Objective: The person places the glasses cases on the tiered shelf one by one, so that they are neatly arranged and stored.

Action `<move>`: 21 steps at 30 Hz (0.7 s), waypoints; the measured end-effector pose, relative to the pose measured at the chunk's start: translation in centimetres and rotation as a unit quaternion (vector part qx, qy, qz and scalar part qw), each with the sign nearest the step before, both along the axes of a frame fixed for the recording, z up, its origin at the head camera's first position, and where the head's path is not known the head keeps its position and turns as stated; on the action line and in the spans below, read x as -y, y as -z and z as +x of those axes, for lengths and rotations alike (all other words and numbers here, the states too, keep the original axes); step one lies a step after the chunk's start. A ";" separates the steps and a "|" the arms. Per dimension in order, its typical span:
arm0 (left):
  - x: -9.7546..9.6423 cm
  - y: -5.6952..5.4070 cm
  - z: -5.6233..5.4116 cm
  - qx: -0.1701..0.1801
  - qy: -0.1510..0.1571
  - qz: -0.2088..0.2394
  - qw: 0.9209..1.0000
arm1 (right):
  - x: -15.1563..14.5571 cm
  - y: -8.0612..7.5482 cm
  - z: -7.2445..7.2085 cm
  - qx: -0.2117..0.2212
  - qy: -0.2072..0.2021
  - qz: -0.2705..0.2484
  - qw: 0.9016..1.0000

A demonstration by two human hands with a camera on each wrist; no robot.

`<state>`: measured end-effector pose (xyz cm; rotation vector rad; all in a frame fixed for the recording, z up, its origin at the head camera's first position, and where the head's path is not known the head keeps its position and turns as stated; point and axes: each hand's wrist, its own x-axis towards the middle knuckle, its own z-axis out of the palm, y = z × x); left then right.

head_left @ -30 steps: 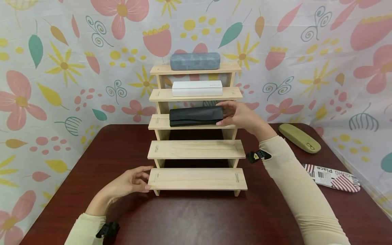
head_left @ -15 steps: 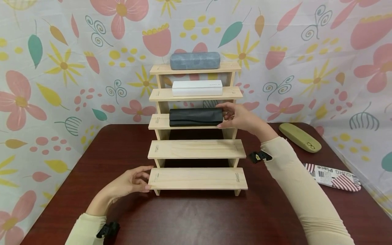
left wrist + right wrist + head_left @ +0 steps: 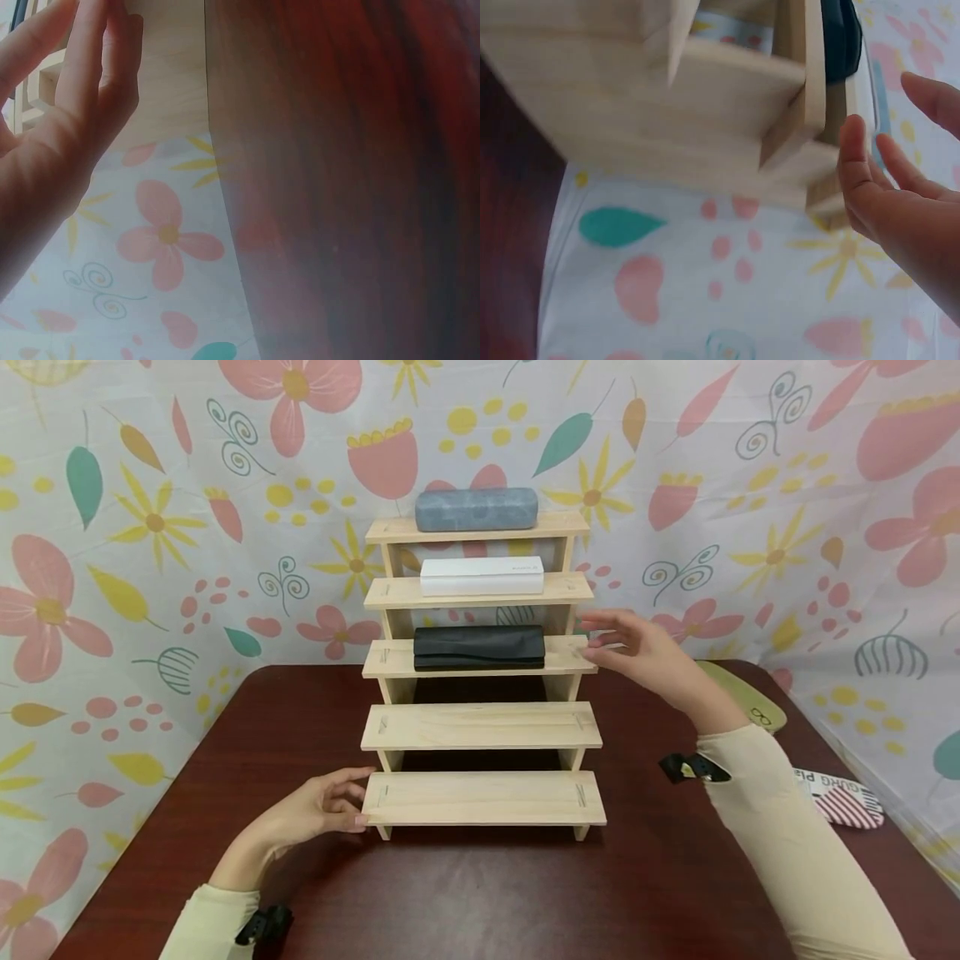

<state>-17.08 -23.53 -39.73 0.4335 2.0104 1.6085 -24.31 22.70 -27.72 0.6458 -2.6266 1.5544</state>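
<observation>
A stepped wooden display rack (image 3: 480, 727) stands on the table, its boards rising toward the back. A black glasses case (image 3: 480, 647) lies on the middle step. My right hand (image 3: 637, 652) is off the rack's right end at that height, fingers loosely bent and holding nothing. In the right wrist view the black case (image 3: 840, 41) sits beyond the fingers of the right hand (image 3: 900, 180). My left hand (image 3: 315, 806) holds the left end of the lowest board, thumb at its front corner and fingers at the back corner. In the left wrist view, the hand (image 3: 82, 105) lies against pale wood.
A blue case (image 3: 477, 510) lies on the top step and a white case (image 3: 482, 577) on the one below. At the table's right, an olive glasses case (image 3: 757, 702) and a striped, printed case (image 3: 847, 802) are partly hidden by the right arm. Patterned cloth (image 3: 225, 527) hangs behind.
My right hand has let go of the black glasses case's right end and moved off to the right. The case stays on the middle step. The left hand has not moved.
</observation>
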 end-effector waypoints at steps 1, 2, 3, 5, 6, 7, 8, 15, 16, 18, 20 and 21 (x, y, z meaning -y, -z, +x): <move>0.0 0.0 0.0 -0.001 0.001 0.001 1.000 | -0.7 0.2 0.3 -0.011 0.006 -0.008 1.000; 0.0 0.0 0.0 -0.001 0.001 0.002 1.000 | -1.4 0.5 0.6 -0.019 0.014 -0.015 1.000; 0.0 0.0 0.0 -0.001 0.002 0.002 1.000 | -2.1 0.8 0.9 -0.022 0.021 -0.018 0.999; 0.0 0.0 0.0 -0.001 0.002 0.003 1.000 | -3.6 1.4 1.7 -0.026 0.037 -0.016 0.999; 0.0 0.0 0.0 -0.001 0.002 0.002 1.000 | -4.4 1.7 2.0 -0.025 0.045 -0.017 0.999; 0.0 0.0 0.0 -0.001 0.001 0.002 1.000 | -5.2 2.0 2.4 -0.023 0.058 -0.013 0.998; 0.0 0.1 0.0 -0.001 0.001 0.001 1.000 | -6.0 2.3 2.8 -0.022 0.066 -0.010 0.998; 0.0 0.1 -0.1 -0.009 0.003 -0.001 1.000 | -12.1 5.3 4.7 -0.023 0.089 -0.053 0.994; 0.0 0.1 0.0 -0.010 0.003 -0.003 1.000 | -12.9 5.7 5.0 -0.021 0.086 -0.070 0.994; 0.0 0.1 0.0 -0.012 0.004 -0.003 1.000 | -14.4 6.5 5.6 -0.018 0.077 -0.107 0.991; 0.0 0.1 0.0 -0.012 0.004 -0.001 1.000 | -15.8 7.2 6.2 -0.018 0.080 -0.112 0.990; 0.0 0.2 0.0 -0.011 0.004 0.000 1.000 | -16.5 7.5 6.5 -0.017 0.085 -0.106 0.991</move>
